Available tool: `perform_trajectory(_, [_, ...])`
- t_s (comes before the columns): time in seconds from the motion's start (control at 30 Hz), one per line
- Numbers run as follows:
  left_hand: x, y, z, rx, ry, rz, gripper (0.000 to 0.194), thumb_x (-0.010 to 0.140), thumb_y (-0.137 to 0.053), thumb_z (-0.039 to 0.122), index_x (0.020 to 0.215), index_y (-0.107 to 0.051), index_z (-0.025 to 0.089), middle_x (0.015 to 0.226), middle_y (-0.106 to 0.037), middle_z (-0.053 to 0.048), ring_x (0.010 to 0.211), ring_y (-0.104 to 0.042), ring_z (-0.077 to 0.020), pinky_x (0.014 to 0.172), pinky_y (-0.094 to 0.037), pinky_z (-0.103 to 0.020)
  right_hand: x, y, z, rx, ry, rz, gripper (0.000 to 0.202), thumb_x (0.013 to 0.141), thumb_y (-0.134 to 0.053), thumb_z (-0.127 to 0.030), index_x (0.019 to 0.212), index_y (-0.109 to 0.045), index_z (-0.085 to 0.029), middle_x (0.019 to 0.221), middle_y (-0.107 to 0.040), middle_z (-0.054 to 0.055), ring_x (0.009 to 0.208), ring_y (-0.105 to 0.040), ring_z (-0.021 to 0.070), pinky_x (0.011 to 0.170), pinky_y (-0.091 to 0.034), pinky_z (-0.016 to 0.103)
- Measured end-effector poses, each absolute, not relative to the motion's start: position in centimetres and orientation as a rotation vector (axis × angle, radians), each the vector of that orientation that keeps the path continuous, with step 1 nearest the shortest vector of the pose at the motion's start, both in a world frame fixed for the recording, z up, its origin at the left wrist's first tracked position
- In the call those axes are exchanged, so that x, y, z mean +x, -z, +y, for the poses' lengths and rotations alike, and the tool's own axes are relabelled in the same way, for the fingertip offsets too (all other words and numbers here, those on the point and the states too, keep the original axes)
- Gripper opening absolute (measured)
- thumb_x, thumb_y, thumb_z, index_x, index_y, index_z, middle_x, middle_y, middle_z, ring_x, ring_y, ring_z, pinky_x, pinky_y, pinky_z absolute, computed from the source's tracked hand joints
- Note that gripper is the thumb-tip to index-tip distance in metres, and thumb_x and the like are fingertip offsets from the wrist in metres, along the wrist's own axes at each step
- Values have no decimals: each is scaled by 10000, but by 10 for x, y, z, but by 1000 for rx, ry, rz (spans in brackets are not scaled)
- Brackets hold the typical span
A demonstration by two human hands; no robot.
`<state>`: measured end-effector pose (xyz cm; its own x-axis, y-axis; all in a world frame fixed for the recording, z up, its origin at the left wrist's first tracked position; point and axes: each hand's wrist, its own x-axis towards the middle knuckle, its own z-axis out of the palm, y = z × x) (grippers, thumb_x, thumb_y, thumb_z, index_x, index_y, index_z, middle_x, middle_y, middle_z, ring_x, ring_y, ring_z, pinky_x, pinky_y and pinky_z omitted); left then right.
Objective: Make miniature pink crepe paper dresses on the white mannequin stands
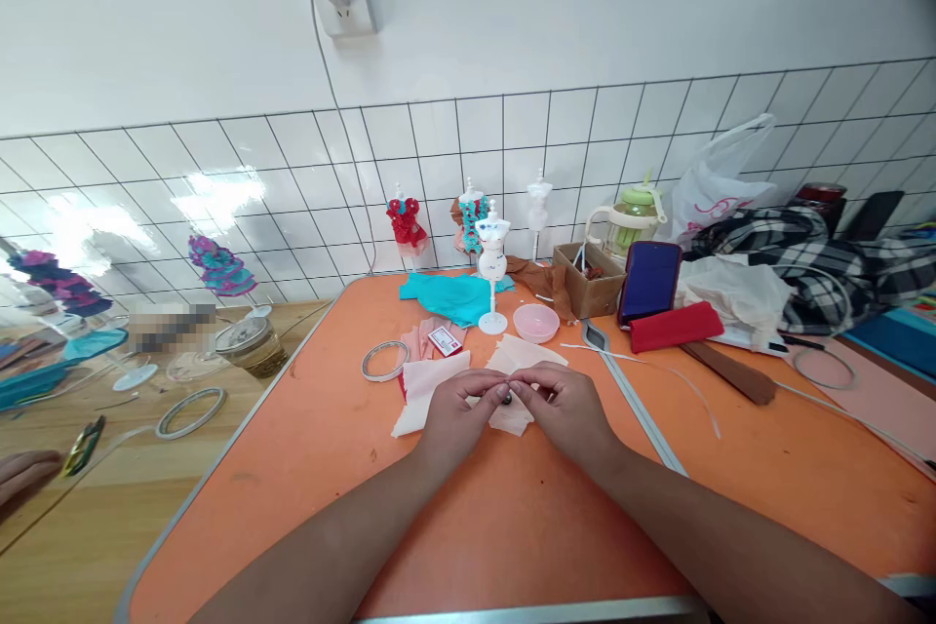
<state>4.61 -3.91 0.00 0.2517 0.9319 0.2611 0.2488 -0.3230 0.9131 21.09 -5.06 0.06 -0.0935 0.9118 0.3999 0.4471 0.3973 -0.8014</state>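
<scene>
Small dark bead-like piece (507,399), rounded with a slight glint, sits at the meeting point of both hands, showing just beneath the thumb tips; most of it is covered, so its full shape and material cannot be told. Left hand (454,409) and right hand (565,409) come together in mirrored pinches, thumbs and index fingers closed on this piece, knuckles bent and the remaining fingers curled inward. Both forearms slant in from the lower corners over the orange tabletop (453,531), wrists low, and are cut off by the bottom edge. Under and between the hands lies a pale peach cloth (512,421), partly hidden by the fingers; another pale cloth piece (424,395) reaches out left of the left hand. Just beyond the hands stand a white miniature dress form (492,265) and, to its right, a pink bowl (536,323). A tape roll (385,362) lies beyond the left hand, farther left. Well to the left, a co-worker's hand (27,480), cropped by the edge, is near a yellow-and-black cutter (83,447); a pixelated patch beyond it conceals whatever is there.
</scene>
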Motion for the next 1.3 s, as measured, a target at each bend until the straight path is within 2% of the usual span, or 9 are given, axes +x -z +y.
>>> perform_trajectory(0.23, [45, -1, -38, 1537, -1055, 984, 220, 808, -598, 310, 850, -755, 162, 862, -731, -76, 858, -648, -223, 783, -504, -314, 218, -1, -51, -1112, -479, -1941, 213, 878, -527, -214, 947, -724, -257, 813, -696, 13, 725, -627, 138, 631, -462, 236])
perform_trajectory(0.47, [46, -2, -36, 1477, -1030, 1123, 220, 749, -567, 220, 832, -770, 195, 985, -733, -45, 994, -632, -237, 859, -492, -318, 219, 5, -52, -1129, -222, -2088, 249, 915, -481, -244, 1030, -700, -266, 930, -710, 15, 803, -644, 139, 675, -458, 229])
perform_trajectory(0.57, [45, 0, -35, 1478, -992, 1133, 241, 757, -561, 237, 873, -768, 195, 984, -734, -43, 989, -633, -232, 857, -488, -314, 219, 5, -52, -1139, -142, -2126, 260, 926, -458, -250, 1031, -696, -254, 932, -712, 22, 803, -645, 138, 667, -443, 226])
perform_trajectory(0.73, [47, -1, -36, 1513, -946, 1147, 273, 791, -541, 250, 951, -755, 197, 899, -741, -32, 894, -646, -212, 763, -502, -292, 219, 6, -50, -1182, -65, -2125, 244, 921, -471, -266, 1016, -695, -257, 896, -713, 18, 771, -643, 134, 635, -409, 227])
perform_trajectory(0.9, [50, -7, -42, 1652, -926, 1123, 292, 816, -505, 204, 962, -754, 247, 938, -743, 5, 903, -647, -188, 793, -487, -265, 218, 7, -51, -1250, -43, -2122, 213, 897, -497, -270, 928, -707, -259, 808, -708, 8, 727, -633, 138, 589, -366, 237])
perform_trajectory(1.03, [50, -8, -44, 1705, -928, 1175, 289, 799, -520, 184, 940, -759, 264, 882, -748, 17, 870, -657, -189, 750, -487, -256, 214, 4, -52, -1317, -230, -2002, 143, 815, -549, -229, 804, -692, -227, 716, -678, -4, 636, -592, 130, 547, -345, 234])
perform_trajectory(1.17, [51, -4, -42, 1641, -913, 1186, 241, 782, -557, 204, 903, -765, 218, 892, -749, -23, 854, -661, -209, 716, -499, -273, 212, 1, -46, -1348, -714, -1702, 64, 737, -581, -236, 711, -629, -203, 634, -616, -28, 502, -520, 99, 476, -342, 211])
perform_trajectory(1.3, [50, -3, -41, 1571, -976, 1118, 187, 765, -596, 211, 849, -761, 191, 935, -744, -52, 892, -663, -212, 767, -517, -286, 214, 4, -36, -1252, -1169, -1327, 118, 731, -567, -299, 692, -534, -193, 545, -501, -65, 394, -445, 73, 392, -312, 193])
